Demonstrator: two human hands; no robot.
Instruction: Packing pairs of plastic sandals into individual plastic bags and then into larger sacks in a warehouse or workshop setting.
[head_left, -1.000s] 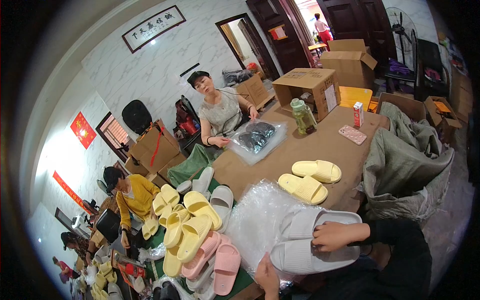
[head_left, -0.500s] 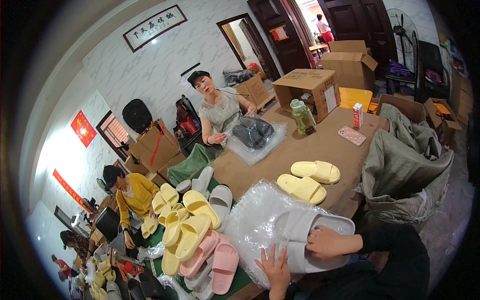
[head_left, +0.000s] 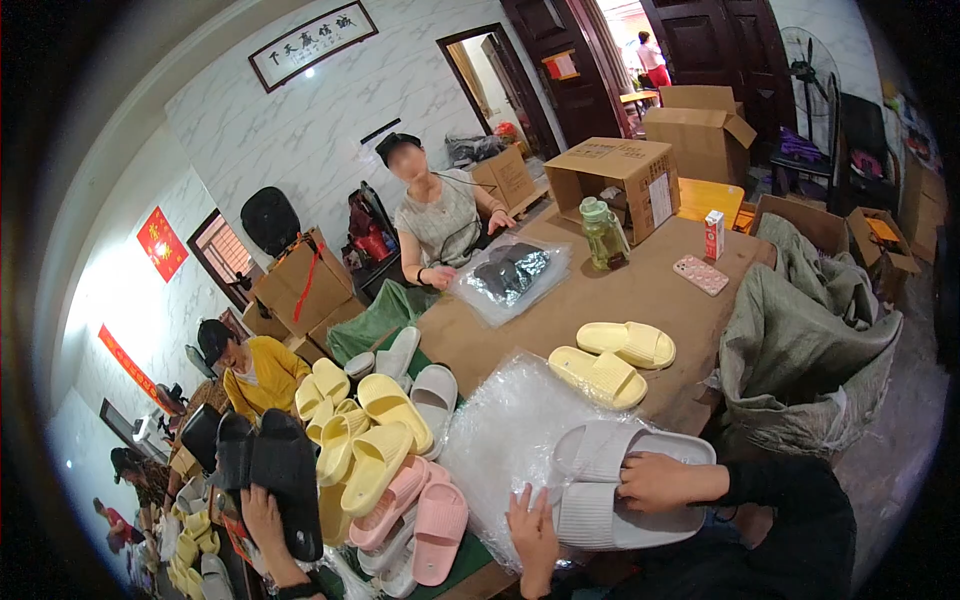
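A pair of light grey slippers [head_left: 690, 452] lies side by side at the table's near edge, toes to the left. My right hand [head_left: 665, 483] is closed on the pair, its fingers around the inner edges by the straps. A clear plastic bag [head_left: 490, 425] spreads out to the left of the slippers. Whether their toes are inside it or on top, I cannot tell. My left hand [head_left: 532, 532] rests on the bag beside the nearer slipper's toe, fingers stretched out. Beyond the bag sits a pair of pale yellow slippers [head_left: 610, 362].
Yellow, pink and grey slippers [head_left: 385, 440] pile up at left. A co-worker's hand [head_left: 264, 522] holds black slippers [head_left: 285, 470] there. Across the table, a person handles bagged dark slippers [head_left: 510, 275]. A green bottle [head_left: 603, 235], carton [head_left: 714, 235] and phone [head_left: 700, 275] stand or lie farther right.
A co-worker's hand with black slippers has come in at lower left. My left hand has shifted slightly left, its fingers closer together. The person across has flattened the bag over the dark slippers.
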